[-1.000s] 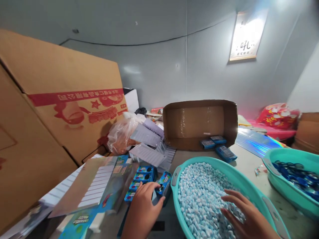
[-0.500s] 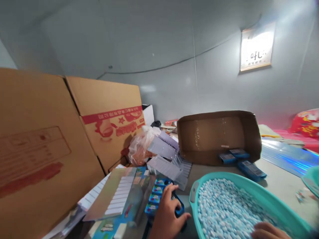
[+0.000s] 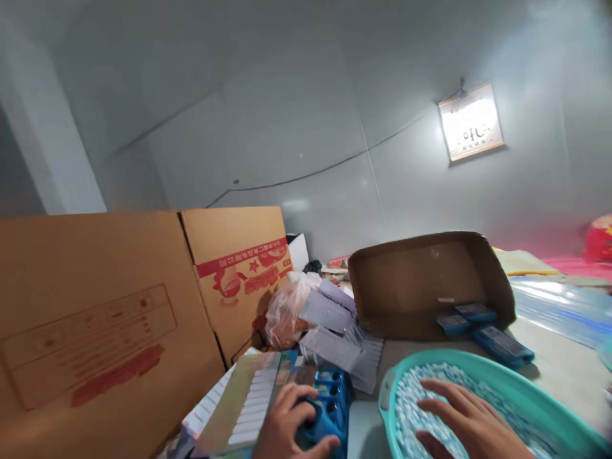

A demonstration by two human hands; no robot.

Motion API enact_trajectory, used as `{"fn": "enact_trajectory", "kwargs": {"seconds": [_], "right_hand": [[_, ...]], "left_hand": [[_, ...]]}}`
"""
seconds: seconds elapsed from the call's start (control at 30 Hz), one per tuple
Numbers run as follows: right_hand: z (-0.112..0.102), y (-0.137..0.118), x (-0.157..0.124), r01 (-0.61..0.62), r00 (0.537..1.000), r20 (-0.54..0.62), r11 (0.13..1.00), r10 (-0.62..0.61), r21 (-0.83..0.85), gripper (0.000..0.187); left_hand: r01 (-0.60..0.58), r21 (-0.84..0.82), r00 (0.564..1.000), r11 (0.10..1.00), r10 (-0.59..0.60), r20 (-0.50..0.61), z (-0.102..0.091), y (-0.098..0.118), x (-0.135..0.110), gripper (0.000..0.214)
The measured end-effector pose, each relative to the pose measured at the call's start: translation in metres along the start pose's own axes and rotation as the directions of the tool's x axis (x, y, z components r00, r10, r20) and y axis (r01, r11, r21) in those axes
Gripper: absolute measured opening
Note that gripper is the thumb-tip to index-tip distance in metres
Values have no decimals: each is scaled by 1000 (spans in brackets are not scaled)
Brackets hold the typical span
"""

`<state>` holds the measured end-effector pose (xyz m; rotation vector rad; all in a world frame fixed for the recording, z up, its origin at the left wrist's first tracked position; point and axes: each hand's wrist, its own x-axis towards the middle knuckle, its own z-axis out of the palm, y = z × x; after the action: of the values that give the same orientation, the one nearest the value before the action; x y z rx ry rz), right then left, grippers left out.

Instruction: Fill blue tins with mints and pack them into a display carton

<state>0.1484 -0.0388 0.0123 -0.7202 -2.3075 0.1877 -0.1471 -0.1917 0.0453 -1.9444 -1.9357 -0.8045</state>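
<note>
My left hand (image 3: 289, 424) is at the bottom centre, its fingers and thumb curled around a smooth blue thing (image 3: 319, 426) whose kind I cannot make out. Right beside it runs a row of small blue boxes (image 3: 329, 390) with dark round holes in their tops, partly hidden by the hand. My right hand (image 3: 471, 417) hovers over a turquoise plastic basin (image 3: 386, 390), fingers spread and nothing visible in them. Small pale blue and white pieces, like candies (image 3: 406, 414), fill the basin.
Large cardboard cartons (image 3: 119, 306) stand on the left. Behind the basin, an open carton (image 3: 406, 299) lies on its side with flat blue packs (image 3: 502, 344) at its mouth. Printed sheets (image 3: 255, 398) and a clear plastic bag (image 3: 289, 309) lie left of centre.
The view has shifted, so things sit lower and further right. My right hand has come up and left over the candies, fingers spread. My left hand now covers the left side of the box row.
</note>
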Motion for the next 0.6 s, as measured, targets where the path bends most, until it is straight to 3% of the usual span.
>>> {"fn": "enact_trajectory", "kwargs": {"seconds": [0.1,0.2,0.27,0.37,0.47,0.6], "right_hand": [[-5,20,-35,-242,960,101,957,259,-158,33],[-6,33,-57,-348,902,179,906,394,-240,39],[-6,36,-59,-376,864,265,899,428,-225,43],[-7,34,-53,-379,821,368,899,436,-220,45],[-11,28,-48,-366,828,363,902,428,-229,42],[-17,19,-51,-387,838,339,903,428,-185,37]], "left_hand": [[117,36,990,992,-113,-89,-3,-3,-23,25],[214,48,968,976,-205,-143,23,-11,-35,32],[244,64,957,968,-230,-176,44,-14,-40,37],[181,63,972,981,-169,-165,67,-13,-43,40],[115,22,982,993,-111,-154,79,-12,-43,39],[194,-94,956,976,-210,-205,86,-16,-44,39]]}}
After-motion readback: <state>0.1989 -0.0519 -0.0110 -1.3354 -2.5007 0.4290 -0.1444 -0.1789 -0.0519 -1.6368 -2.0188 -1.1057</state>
